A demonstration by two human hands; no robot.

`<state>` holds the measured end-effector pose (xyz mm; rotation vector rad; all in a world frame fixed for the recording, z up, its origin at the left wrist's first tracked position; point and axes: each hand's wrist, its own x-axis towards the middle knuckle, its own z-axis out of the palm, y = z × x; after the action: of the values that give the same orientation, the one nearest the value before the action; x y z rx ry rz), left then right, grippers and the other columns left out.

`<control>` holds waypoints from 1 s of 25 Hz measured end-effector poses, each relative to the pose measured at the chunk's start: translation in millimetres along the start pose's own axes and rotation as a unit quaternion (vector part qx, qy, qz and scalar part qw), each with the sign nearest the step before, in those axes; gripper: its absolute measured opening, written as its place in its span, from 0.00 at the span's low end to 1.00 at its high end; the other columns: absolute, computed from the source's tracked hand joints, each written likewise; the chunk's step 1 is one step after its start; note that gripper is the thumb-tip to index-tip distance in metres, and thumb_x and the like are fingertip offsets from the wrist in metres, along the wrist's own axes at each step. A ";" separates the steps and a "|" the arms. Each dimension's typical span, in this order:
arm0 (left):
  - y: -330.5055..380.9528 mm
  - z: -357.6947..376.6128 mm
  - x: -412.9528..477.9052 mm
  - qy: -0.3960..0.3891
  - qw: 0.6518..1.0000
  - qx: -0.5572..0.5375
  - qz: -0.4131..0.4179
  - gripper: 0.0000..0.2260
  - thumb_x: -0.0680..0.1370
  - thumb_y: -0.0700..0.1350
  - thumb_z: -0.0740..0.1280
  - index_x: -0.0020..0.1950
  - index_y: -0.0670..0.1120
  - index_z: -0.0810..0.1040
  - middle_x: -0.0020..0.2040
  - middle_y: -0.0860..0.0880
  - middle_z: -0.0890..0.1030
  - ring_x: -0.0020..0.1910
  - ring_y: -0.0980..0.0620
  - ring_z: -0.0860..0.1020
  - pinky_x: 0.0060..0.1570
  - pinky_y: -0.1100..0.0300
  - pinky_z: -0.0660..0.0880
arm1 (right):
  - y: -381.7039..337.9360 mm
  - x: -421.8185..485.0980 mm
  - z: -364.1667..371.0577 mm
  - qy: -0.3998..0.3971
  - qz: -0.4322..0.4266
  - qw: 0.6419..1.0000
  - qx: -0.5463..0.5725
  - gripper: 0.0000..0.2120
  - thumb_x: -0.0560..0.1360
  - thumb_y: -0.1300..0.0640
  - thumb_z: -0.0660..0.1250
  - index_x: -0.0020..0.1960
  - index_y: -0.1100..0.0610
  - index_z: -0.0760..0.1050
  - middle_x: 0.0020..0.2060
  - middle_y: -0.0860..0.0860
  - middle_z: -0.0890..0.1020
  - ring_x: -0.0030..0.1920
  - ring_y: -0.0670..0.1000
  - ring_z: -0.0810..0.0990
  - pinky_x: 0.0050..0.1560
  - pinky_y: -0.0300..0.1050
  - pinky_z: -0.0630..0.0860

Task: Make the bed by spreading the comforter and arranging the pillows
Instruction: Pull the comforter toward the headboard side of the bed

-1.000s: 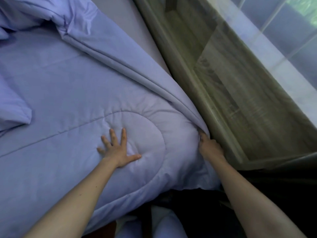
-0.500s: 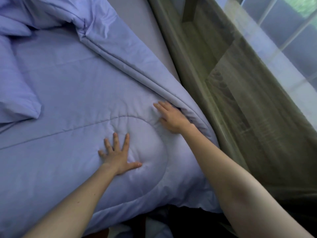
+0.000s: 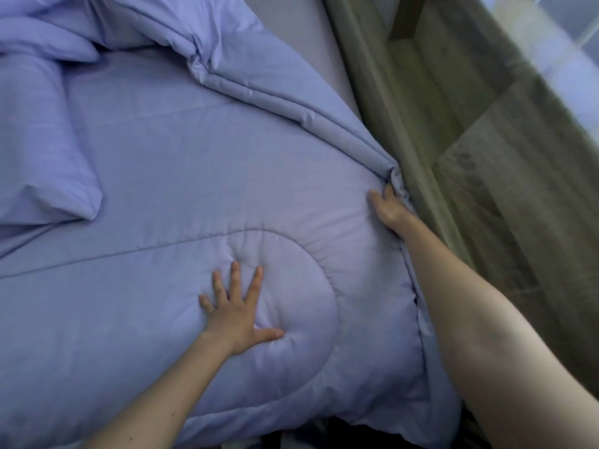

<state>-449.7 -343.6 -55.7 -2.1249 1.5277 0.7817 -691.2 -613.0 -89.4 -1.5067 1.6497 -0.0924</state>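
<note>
Nearest the camera, the left hand (image 3: pixel 238 314) lies flat and open on the comforter (image 3: pixel 181 176), fingers spread, palm pressing into the rounded quilted panel at the corner of the bed. Just beyond and to the right, the right hand (image 3: pixel 389 210) is closed on the comforter's folded edge, pinching a bunch of fabric where it meets the bed's side.

The step in hand looks like drawing that folded-over side flap out toward the edge while the near corner is pinned. To do it well, the left palm should keep firm weight on the panel so the corner does not creep, while the right hand peels the fold (image 3: pixel 291 102) outward and up the bed, not merely tugs at one bunch, or the ridge will only tighten.

Further up, the fold runs diagonally as a thick ridge, leaving a strip of bare sheet (image 3: pixel 327 56) uncovered along the right. A pillow (image 3: pixel 42 147) lies on the comforter at the left, and more bedding is heaped at the top; both, I judge, must be lifted before the cover can lie flat. On the right, a wooden frame (image 3: pixel 372 102) stands close against the bed, leaving little room to work the arm.
</note>
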 end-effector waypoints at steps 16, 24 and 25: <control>-103.9 -23.5 -54.4 0.135 0.987 -0.083 0.016 0.28 0.80 0.55 0.58 0.77 0.49 0.55 0.79 0.50 0.55 0.77 0.51 0.56 0.74 0.50 0.56 | -101.7 -179.9 128.5 0.097 -0.181 0.946 -0.253 0.26 0.81 0.50 0.53 0.77 0.55 0.54 0.77 0.51 0.56 0.77 0.53 0.52 0.73 0.56 0.55; -367.4 -21.8 -195.4 0.305 0.926 -0.163 -0.150 0.19 0.80 0.49 0.58 0.72 0.50 0.67 0.70 0.52 0.70 0.66 0.48 0.72 0.60 0.54 0.71 | -306.7 -330.5 284.7 -0.035 -0.389 0.899 -0.201 0.24 0.81 0.50 0.54 0.76 0.52 0.57 0.74 0.50 0.64 0.73 0.53 0.63 0.67 0.50 0.66; -413.1 -10.2 -224.8 0.321 0.915 -0.168 -0.178 0.19 0.80 0.49 0.58 0.71 0.50 0.68 0.70 0.52 0.70 0.66 0.48 0.72 0.60 0.54 0.71 | -337.7 -356.5 321.2 -0.048 -0.417 0.884 -0.206 0.24 0.81 0.50 0.54 0.76 0.52 0.58 0.74 0.51 0.64 0.72 0.53 0.64 0.67 0.51 0.66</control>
<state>-110.5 -56.9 99.6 -3.0175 1.2599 0.2211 -271.5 -249.2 99.7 -2.4266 0.8599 -0.1327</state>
